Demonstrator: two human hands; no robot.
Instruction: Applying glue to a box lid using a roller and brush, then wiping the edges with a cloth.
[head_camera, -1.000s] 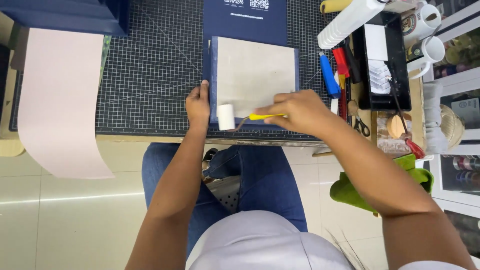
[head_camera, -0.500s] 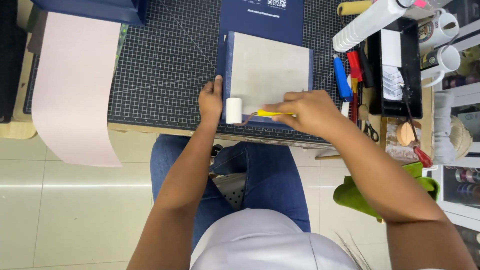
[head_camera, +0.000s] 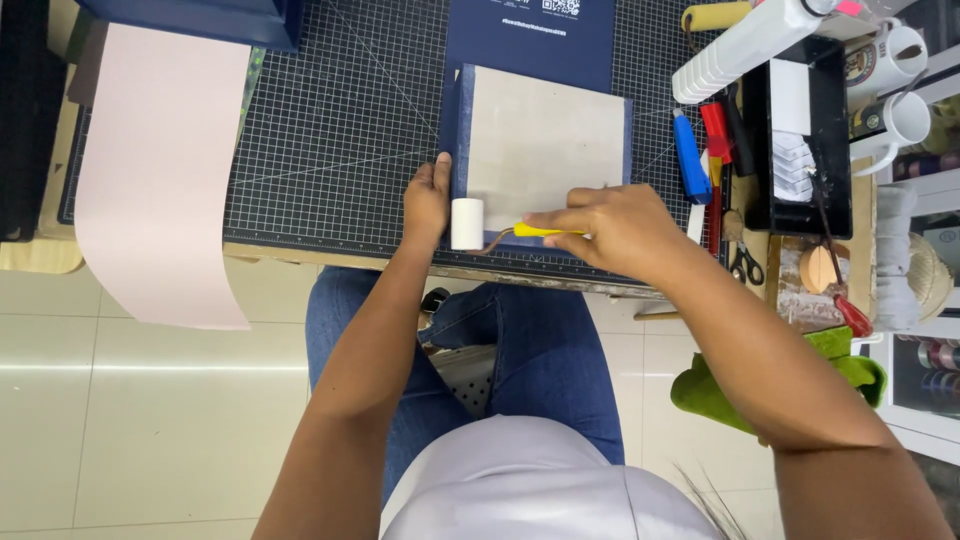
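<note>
Roller (head_camera: 467, 223): white, at near-left corner of grey board (head_camera: 545, 145) on cutting mat (head_camera: 330, 130) | your R hand (head_camera: 610, 228) grips its yellow handle, arm reaching in from right | your L hand (head_camera: 427, 200): flat, pressing board's left edge, just beside roller.

Left hand (head_camera: 427, 203) flat, right hand (head_camera: 612, 228) closed, forearms extended

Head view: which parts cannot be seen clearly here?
- Yellow roller handle: mostly hidden inside the right hand.
- Grey board: near left corner covered by the white roller and left hand.
- Pink sheet: upper end cut off by the top edge.
</note>
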